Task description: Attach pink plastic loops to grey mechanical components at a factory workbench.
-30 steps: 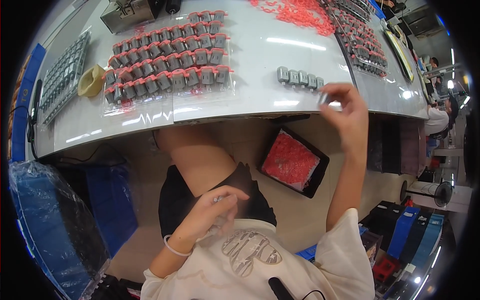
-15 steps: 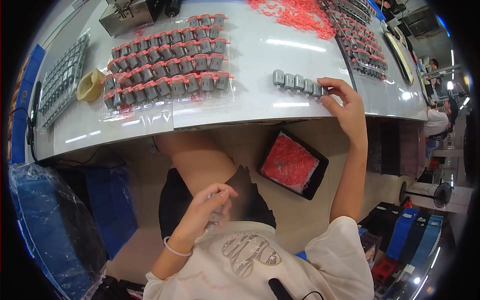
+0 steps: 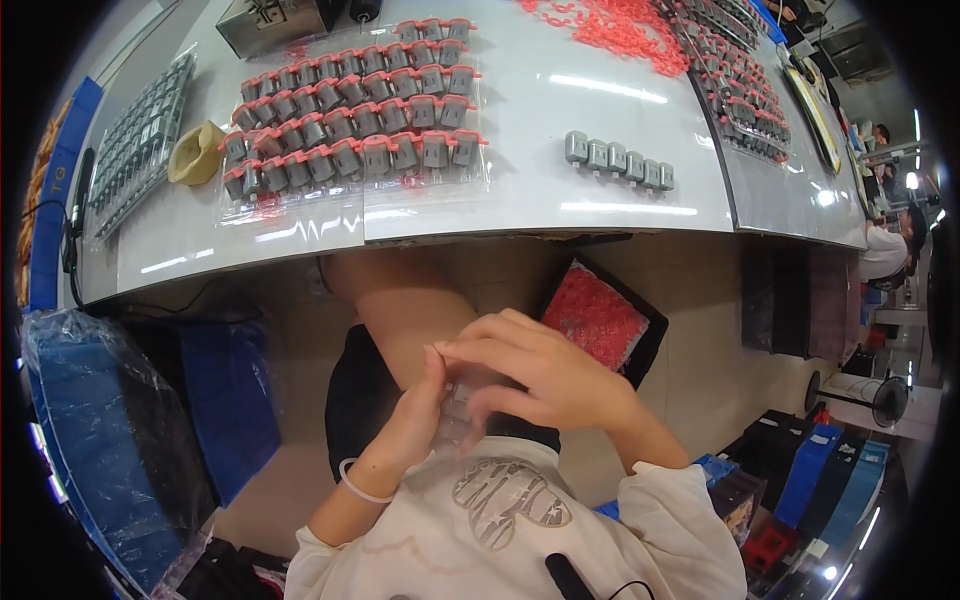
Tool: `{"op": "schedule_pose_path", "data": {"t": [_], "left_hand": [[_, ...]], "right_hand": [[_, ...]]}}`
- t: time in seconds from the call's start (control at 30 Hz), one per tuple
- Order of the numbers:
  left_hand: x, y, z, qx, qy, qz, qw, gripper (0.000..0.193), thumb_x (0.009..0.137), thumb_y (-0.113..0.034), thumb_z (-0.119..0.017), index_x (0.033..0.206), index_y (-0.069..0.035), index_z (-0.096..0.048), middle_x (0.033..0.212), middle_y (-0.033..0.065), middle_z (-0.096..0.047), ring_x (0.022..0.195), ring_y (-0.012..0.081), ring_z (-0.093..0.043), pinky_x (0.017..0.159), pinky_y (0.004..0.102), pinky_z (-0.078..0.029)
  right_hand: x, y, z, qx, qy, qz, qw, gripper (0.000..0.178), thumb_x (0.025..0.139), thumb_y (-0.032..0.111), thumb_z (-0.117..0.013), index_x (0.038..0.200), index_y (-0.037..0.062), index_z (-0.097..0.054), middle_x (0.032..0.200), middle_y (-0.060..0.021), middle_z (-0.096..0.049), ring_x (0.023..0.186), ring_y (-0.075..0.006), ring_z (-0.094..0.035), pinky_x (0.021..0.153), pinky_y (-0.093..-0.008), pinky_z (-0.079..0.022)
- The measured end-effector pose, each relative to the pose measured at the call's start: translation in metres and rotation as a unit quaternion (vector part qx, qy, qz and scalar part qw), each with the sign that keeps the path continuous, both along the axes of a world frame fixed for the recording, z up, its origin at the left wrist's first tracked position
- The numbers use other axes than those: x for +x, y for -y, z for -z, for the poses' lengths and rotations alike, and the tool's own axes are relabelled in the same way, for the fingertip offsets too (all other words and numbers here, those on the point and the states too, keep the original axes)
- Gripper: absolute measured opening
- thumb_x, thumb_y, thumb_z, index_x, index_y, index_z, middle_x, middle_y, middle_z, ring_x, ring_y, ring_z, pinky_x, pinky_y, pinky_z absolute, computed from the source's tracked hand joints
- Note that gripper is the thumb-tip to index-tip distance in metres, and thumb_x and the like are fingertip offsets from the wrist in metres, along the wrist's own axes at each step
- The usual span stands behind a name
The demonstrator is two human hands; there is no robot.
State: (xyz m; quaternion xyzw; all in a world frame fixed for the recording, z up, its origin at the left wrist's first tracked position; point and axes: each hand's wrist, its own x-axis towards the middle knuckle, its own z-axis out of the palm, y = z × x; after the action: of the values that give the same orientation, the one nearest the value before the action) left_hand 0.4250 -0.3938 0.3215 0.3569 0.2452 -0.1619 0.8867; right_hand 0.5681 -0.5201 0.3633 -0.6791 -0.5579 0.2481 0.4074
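Grey motors point(image 3: 617, 160), six of them, stand in one slightly slanting row on the white table point(image 3: 530, 205), near its front edge and to the person's right. Farther left, five rows of red-capped motors point(image 3: 376, 157) lie on clear plastic: three in the short back row, and four longer rows packed too tightly for a sure count. One pale yellow ring point(image 3: 197, 155) sits beside them, next to one plastic-wrapped tray point(image 3: 140, 150) of grey parts, also too many to count. One loose heap of red pieces point(image 3: 625, 35) lies at the back, and one black bin point(image 3: 655, 335) below the table holds more. Both hands meet over the lap. The left hand point(image 3: 405, 425), with one white band point(image 3: 362, 488) at its wrist, is half closed round several grey pieces point(image 3: 457, 405), blurred and partly covered, so their number cannot be told. The right hand point(image 3: 550, 375) arches over it, fingers bent and partly spread, fingertips at the left thumb; whether it grips anything cannot be told.
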Motion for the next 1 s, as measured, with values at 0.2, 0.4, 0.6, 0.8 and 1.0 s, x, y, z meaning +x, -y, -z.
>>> {"op": "schedule_pose_path", "data": {"t": [0.2, 0.4, 0.6, 0.8, 1.0], "left_hand": [[0.003, -0.006, -0.005, 0.026, -0.016, -0.034, 0.999, 0.084, 0.088, -0.071, -0.01, 0.121, -0.002, -0.045, 0.062, 0.0067, -0.049, 0.04, 0.016, -0.049, 0.032, 0.0251, -0.038], [-0.008, -0.009, 0.008, 0.013, 0.001, 0.008, 1.0, 0.08, 0.09, -0.069, -0.013, 0.122, -0.003, -0.046, 0.069, 0.005, -0.055, 0.046, 0.0135, -0.052, 0.038, 0.0236, -0.039], [-0.005, -0.011, 0.004, -0.018, 0.005, 0.005, 1.0, 0.073, 0.093, -0.064, -0.018, 0.119, -0.003, -0.049, 0.07, 0.0061, -0.055, 0.046, 0.0128, -0.052, 0.038, 0.0232, -0.038], [-0.004, -0.018, -0.003, -0.012, 0.028, -0.037, 0.999, 0.039, 0.099, -0.036, -0.04, 0.108, 0.0, -0.051, 0.063, 0.0076, -0.048, 0.039, 0.0097, -0.038, 0.032, 0.0221, -0.036], [-0.005, -0.02, -0.001, -0.017, 0.018, -0.071, 0.997, 0.037, 0.1, -0.032, -0.038, 0.101, 0.002, -0.051, 0.065, 0.0071, -0.047, 0.04, 0.008, -0.037, 0.032, 0.0212, -0.035]], "right_hand": [[-0.015, -0.001, 0.008, -0.04, 0.014, 0.015, 0.999, 0.033, 0.074, 0.021, -0.072, 0.102, 0.0048, -0.065, 0.102, -0.0081, -0.057, 0.09, -0.0278, -0.051, 0.081, -0.0366, -0.043], [-0.019, -0.004, 0.012, -0.077, -0.05, 0.023, 0.996, 0.03, 0.073, 0.019, -0.072, 0.097, 0.0046, -0.064, 0.1, -0.0081, -0.059, 0.09, -0.027, -0.051, 0.081, -0.0363, -0.043], [-0.024, -0.002, 0.013, -0.026, -0.01, 0.025, 0.999, 0.029, 0.069, 0.011, -0.072, 0.097, 0.0062, -0.065, 0.088, -0.0063, -0.063, 0.083, -0.0267, -0.057, 0.078, -0.0359, -0.044], [0.004, 0.006, -0.004, 0.009, -0.172, 0.14, 0.975, 0.034, 0.074, 0.002, -0.069, 0.107, 0.0017, -0.063, 0.094, -0.0075, -0.065, 0.083, -0.0142, -0.061, 0.072, -0.0263, -0.049], [0.068, 0.052, -0.024, 0.102, -0.23, 0.386, 0.888, 0.033, 0.085, 0.004, -0.058, 0.117, -0.0019, -0.057, 0.093, -0.0079, -0.061, 0.08, -0.0121, -0.058, 0.072, -0.0244, -0.048]]}}
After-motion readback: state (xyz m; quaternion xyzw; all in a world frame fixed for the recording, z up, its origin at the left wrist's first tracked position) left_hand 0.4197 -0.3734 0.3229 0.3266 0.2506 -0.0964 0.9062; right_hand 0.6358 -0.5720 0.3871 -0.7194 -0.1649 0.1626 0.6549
